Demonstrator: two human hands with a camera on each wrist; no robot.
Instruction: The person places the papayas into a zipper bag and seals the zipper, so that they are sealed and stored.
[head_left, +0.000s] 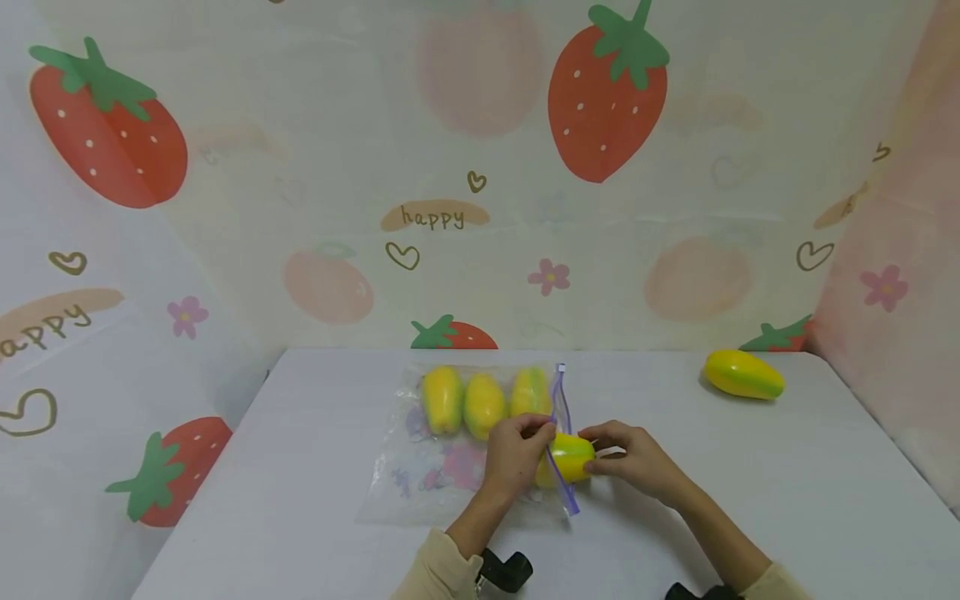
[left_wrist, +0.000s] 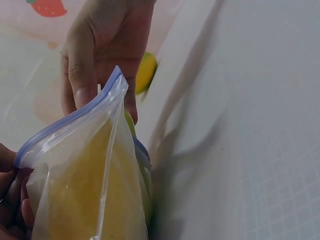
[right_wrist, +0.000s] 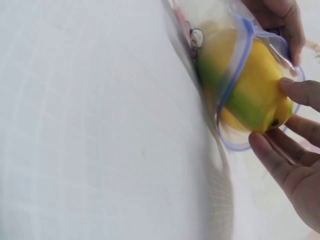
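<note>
Nearest the camera, wears a cream sleeve (head_left: pixel 435 571) on each arm and a black device (head_left: pixel 512 572) at each wrist. Angles the left forearm up and rightward, pinching the rim of a clear bag (head_left: pixel 386 496) beside its purple zip (head_left: pixel 573 503) with the left hand (head_left: pixel 516 454). Slants the right forearm in from the lower right, turns the right hand (head_left: pixel 633 462) leftward, and pinches one end of a yellow-green fruit (head_left: pixel 573 457) between thumb and fingertips. Holds this fruit in the bag's mouth, partly inside, long axis roughly left to right, dark-spotted end toward the right hand. Contains, along the bag's far side, three more fruits (head_left: pixel 484 404), long axes running away from the camera. Lies well apart, at the far right of the counter (head_left: pixel 262 467): a lone fruit (head_left: pixel 742 374), nearly crosswise.
</note>
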